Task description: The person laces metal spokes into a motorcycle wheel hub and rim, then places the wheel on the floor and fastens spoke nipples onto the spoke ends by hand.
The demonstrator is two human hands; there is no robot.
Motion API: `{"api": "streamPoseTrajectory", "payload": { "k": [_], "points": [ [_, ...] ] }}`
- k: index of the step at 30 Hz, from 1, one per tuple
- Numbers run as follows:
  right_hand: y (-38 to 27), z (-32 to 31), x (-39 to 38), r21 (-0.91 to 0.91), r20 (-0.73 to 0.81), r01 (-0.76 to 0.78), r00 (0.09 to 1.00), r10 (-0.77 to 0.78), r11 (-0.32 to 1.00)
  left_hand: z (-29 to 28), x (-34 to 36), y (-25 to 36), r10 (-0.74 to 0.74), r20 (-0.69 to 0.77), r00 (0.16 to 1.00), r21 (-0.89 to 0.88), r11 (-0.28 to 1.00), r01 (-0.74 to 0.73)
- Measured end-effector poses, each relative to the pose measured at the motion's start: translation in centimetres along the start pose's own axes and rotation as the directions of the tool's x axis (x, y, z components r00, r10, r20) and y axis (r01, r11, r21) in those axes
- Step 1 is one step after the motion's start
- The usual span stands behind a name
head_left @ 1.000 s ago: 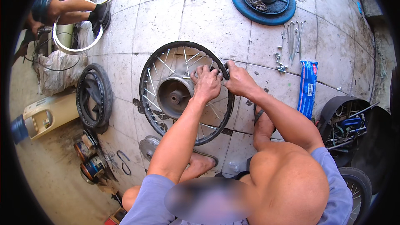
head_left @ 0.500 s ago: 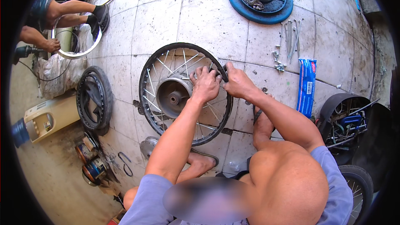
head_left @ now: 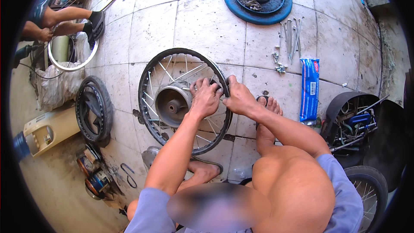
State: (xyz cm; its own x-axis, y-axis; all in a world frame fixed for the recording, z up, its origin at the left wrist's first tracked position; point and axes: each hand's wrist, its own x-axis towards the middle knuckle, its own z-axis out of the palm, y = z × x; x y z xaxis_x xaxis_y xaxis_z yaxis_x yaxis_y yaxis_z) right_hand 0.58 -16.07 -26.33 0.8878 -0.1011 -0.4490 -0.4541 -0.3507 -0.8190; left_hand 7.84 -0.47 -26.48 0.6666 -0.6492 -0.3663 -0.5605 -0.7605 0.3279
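Note:
A black spoked wheel rim (head_left: pixel 145 67) with a large grey hub (head_left: pixel 172 105) lies on the tiles before me. My left hand (head_left: pixel 206 97) is over the spokes right of the hub, fingers bent and closed around something small that they hide, perhaps a spoke. My right hand (head_left: pixel 239 99) grips the rim's right side with thumb and fingers. Right of the wheel lie loose spokes (head_left: pixel 294 39), small fittings (head_left: pixel 280 68) and a long blue package (head_left: pixel 309 89). A smaller metal hub (head_left: pixel 151 155) is partly behind my left forearm.
A co-worker's legs (head_left: pixel 73 15) and hand are beside a silver rim (head_left: pixel 73 67) at upper left. Tyres (head_left: pixel 79 103), a beige appliance (head_left: pixel 51 129) and cans (head_left: pixel 92 181) line the left. A blue stand (head_left: pixel 235 6), tool bin (head_left: pixel 349 103) and another wheel (head_left: pixel 366 194) are around me.
My hands stay at the rim and spokes, appearing slightly lower and further left with the wheel as the view shifts. More of my right foot shows. The co-worker's hand has moved.

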Motion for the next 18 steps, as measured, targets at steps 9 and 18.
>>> {"api": "streamPoseTrajectory", "payload": {
  "k": [9, 18],
  "points": [
    [-0.5, -0.1, -0.9, 0.038, -0.04, 0.048, 0.998, -0.047, 0.998, -0.2, -0.9, -0.1, 0.105, -0.155, 0.982, -0.063, 0.991, -0.116],
    [3.5, 2.3, -3.4, 0.054, -0.03, -0.041, 0.999, 0.043, 0.998, 1.7, -1.5, 1.9, 0.043, 0.093, 0.995, 0.118, 0.992, -0.054]
  ]
}}
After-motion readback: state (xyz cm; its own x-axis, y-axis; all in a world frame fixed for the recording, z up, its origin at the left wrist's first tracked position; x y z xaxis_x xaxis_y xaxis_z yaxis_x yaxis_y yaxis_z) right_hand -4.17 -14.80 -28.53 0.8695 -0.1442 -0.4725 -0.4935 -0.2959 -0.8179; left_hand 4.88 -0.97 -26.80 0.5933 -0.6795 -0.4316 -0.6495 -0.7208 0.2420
